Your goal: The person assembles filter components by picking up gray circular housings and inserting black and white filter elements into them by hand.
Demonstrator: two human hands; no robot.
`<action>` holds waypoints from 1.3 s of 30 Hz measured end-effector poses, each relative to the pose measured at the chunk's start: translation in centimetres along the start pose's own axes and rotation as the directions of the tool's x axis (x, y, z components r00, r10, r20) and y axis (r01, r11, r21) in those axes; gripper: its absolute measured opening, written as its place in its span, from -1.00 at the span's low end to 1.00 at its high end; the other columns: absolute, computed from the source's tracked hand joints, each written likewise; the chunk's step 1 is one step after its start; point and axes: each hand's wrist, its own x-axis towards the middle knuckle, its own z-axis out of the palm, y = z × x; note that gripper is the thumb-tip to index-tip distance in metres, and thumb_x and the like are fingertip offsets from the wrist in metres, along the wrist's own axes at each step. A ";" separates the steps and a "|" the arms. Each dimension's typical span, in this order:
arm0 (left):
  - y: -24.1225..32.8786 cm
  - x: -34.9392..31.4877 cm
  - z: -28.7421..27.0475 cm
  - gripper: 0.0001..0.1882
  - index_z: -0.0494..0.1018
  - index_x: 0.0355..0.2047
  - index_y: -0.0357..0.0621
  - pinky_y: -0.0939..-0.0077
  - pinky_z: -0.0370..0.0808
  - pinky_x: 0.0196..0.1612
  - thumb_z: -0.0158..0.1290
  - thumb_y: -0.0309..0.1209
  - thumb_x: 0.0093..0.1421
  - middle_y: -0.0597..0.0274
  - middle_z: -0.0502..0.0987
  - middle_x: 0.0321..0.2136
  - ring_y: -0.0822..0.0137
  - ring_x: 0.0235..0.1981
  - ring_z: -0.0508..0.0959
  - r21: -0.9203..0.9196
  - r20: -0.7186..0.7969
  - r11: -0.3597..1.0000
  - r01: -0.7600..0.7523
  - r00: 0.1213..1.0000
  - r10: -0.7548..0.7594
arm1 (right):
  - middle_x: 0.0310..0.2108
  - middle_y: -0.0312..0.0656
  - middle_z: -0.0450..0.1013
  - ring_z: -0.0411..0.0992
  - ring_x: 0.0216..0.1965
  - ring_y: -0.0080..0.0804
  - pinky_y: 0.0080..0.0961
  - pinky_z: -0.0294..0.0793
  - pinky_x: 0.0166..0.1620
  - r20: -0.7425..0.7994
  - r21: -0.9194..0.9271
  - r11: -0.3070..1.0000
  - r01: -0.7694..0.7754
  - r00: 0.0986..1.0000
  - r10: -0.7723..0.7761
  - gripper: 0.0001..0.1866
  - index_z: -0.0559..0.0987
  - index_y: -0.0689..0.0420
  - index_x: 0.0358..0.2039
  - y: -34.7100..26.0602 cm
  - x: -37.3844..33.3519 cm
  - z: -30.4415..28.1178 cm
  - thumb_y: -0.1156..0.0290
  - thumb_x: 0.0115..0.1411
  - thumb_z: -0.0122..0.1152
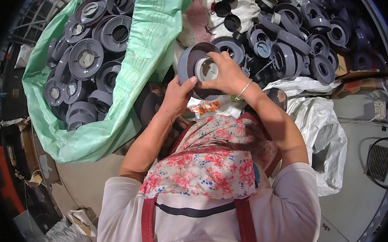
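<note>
In front of my lap, my left hand [178,94] grips the lower left rim of a round grey plastic pipe fitting [187,62], thumb on its edge. The fitting is tilted, its opening facing right. My right hand [229,76] pinches a small white plastic ring [202,69] at the fitting's opening, fingers on top and thumb below. Whether the ring is seated in the fitting I cannot tell. Just behind my right hand lies another grey fitting [229,44]. A white bag with orange print [216,107] lies under my hands.
On the left stands a green woven sack [154,33] full of similar grey fittings [86,59]. A large heap of grey fittings [284,60] fills the far right. Black round caps [232,22] lie on white sacking at the back. A crumpled white sack [321,139] is on the right.
</note>
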 end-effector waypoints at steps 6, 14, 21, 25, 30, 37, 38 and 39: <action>1.9 -1.0 0.1 -0.51 0.22 -0.01 -0.39 0.41 0.40 -0.05 0.04 -0.35 0.13 0.11 0.40 -0.12 0.34 -0.14 0.45 0.002 0.118 0.986 0.166 0.979 -0.165 | -0.23 0.01 0.24 0.29 -0.16 -0.01 -0.31 0.34 -0.07 0.048 -0.056 0.934 0.352 0.936 -0.350 -0.26 0.28 0.18 -0.02 0.6 -1.5 -0.6 0.36 -0.27 0.38; 1.1 -1.5 1.8 -0.44 0.19 0.02 -0.37 0.39 0.32 0.03 0.08 -0.30 0.10 0.10 0.39 -0.10 0.30 -0.09 0.42 0.141 0.060 0.988 0.055 0.996 -0.064 | -0.45 0.17 0.42 0.45 -0.62 -0.19 -0.37 0.47 -0.59 0.684 0.525 0.450 -0.723 0.673 0.283 -0.16 0.36 0.48 -0.20 1.5 -1.1 -1.6 -0.24 0.02 0.01; 1.2 -2.4 1.8 -0.51 0.27 -0.08 -0.32 0.49 0.37 -0.14 0.16 -0.38 0.03 0.20 0.43 -0.24 0.45 -0.25 0.41 0.320 -0.014 0.947 -0.035 0.999 0.042 | -0.47 0.09 0.46 0.49 -0.57 -0.29 -0.51 0.50 -0.51 0.380 0.718 0.591 -0.367 0.919 0.108 -0.31 0.37 0.47 -0.25 1.3 -1.9 1.3 -0.08 0.09 0.07; 8.8 -2.0 1.8 -0.42 0.28 -0.09 -0.33 0.47 0.40 -0.20 0.24 -0.33 -0.08 0.17 0.45 -0.28 0.35 -0.30 0.43 0.788 -0.194 0.615 -0.033 0.935 0.298 | -0.46 0.15 0.43 0.45 -0.49 -0.10 -0.28 0.48 -0.42 0.238 0.453 0.836 -0.309 0.946 0.220 -0.38 0.44 0.41 -0.35 3.3 1.0 2.3 -0.07 0.15 -0.04; 17.0 0.1 3.9 -0.29 -0.04 0.22 -0.25 0.26 -0.14 0.27 0.03 -0.44 0.11 -0.02 -0.11 0.24 0.16 0.25 -0.06 0.711 0.334 -0.172 -0.682 0.111 0.936 | -0.04 0.12 0.21 0.24 0.00 0.06 -0.19 0.33 -0.02 -0.443 -0.202 0.775 -0.599 0.762 0.473 -0.34 0.15 0.19 0.11 13.9 7.0 1.3 0.26 0.02 0.14; -2.2 6.4 0.1 -0.41 0.22 0.03 -0.40 0.52 0.34 -0.08 0.15 -0.37 0.05 0.12 0.41 -0.16 0.36 -0.17 0.42 0.106 -0.258 0.979 0.173 0.956 -0.141 | -0.01 0.23 0.21 0.37 -0.19 0.21 -0.17 0.41 -0.11 -0.326 -0.201 0.845 -0.495 0.847 0.419 -0.56 0.38 0.25 -0.18 20.1 9.6 1.4 0.44 -0.13 0.23; -5.6 8.0 -2.0 -0.34 0.19 0.05 -0.42 0.48 0.32 -0.05 0.18 -0.32 0.02 0.09 0.38 -0.12 0.32 -0.12 0.40 0.084 -0.272 0.964 0.251 0.937 -0.220 | -0.10 0.22 0.28 0.38 -0.20 0.17 -0.20 0.42 -0.12 -0.299 -0.180 0.849 -0.497 0.850 0.434 -0.56 0.40 0.26 -0.22 19.9 9.6 1.3 0.44 -0.16 0.26; -7.2 9.1 -2.0 -0.26 0.16 0.06 -0.42 0.44 0.26 0.00 0.21 -0.24 -0.03 0.06 0.34 -0.07 0.29 -0.06 0.36 0.131 -0.348 0.938 0.322 0.901 -0.261 | -0.19 0.22 0.34 0.40 -0.22 0.14 -0.23 0.42 -0.14 -0.274 -0.161 0.848 -0.505 0.848 0.454 -0.56 0.43 0.27 -0.25 19.7 9.4 0.8 0.43 -0.20 0.28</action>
